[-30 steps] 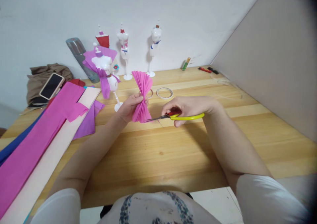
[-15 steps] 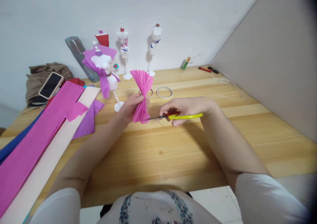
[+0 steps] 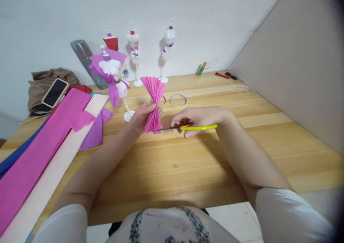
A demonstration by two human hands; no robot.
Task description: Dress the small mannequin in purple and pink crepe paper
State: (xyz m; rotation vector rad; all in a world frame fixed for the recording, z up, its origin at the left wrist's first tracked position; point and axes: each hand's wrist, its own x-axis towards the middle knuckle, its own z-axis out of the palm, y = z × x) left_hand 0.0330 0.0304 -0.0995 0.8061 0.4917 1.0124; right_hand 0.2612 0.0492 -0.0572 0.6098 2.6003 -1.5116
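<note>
Pinched at its narrow waist, a pleated pink crepe paper bow is in my left hand, its two ends fanned out above and below. My right hand is closed around scissors with yellow and red handles. The blades reach left to the bow's lower edge; whether they are parted there is too small to tell. A thin strand dangles just below the scissors' pivot. Beyond my hands, a roll of tape lies flat on the wooden table.
Small white dress-form stands line the wall; the nearest wears purple paper. On the left are pink paper strips, a phone, brown cloth and a grey bottle. A green glue tube stands at the back.
My right hand and the scissors have shifted slightly left, so the blades reach further across the bow's lower edge. The left hand has barely moved.
</note>
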